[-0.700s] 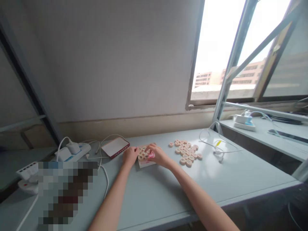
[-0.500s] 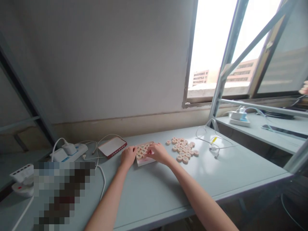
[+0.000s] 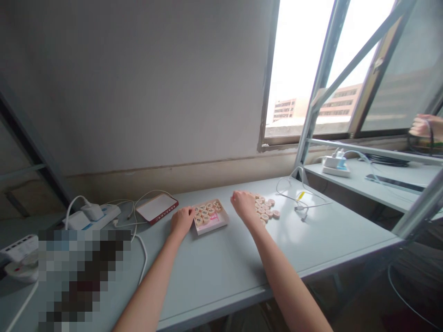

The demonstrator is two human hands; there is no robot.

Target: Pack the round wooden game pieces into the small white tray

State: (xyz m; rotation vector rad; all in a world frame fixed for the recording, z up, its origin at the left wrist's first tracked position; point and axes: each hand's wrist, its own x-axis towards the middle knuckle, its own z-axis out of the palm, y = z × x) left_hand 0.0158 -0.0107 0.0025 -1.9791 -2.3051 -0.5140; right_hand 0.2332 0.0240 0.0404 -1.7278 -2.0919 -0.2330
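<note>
A shallow white box point(image 3: 210, 228) lies on the table, with several round xiangqi pieces point(image 3: 205, 213) bearing dark characters in its far and left parts. Pink print shows on its bare floor. My left hand point(image 3: 182, 221) grips the left wall of this box, fingers closed on its edge. To the right of the box, my right hand point(image 3: 244, 205) is at the left side of a loose group of pale xiangqi pieces point(image 3: 265, 208). Its fingers are curled down, and whatever is in them is hidden. The hand covers part of the group.
A red-edged box lid point(image 3: 157, 209) lies left of the box. White cables and a power strip point(image 3: 110, 213) are at the left; another cable point(image 3: 299, 208) lies right. Bed-frame posts point(image 3: 304, 138) stand at the table's end. Another person's hand point(image 3: 424, 127) holds a dark cable at far right.
My right hand has left the box and moved right to the loose pieces. More pieces now show in the box's far row. My left hand stays at the box. The view has shifted slightly.
</note>
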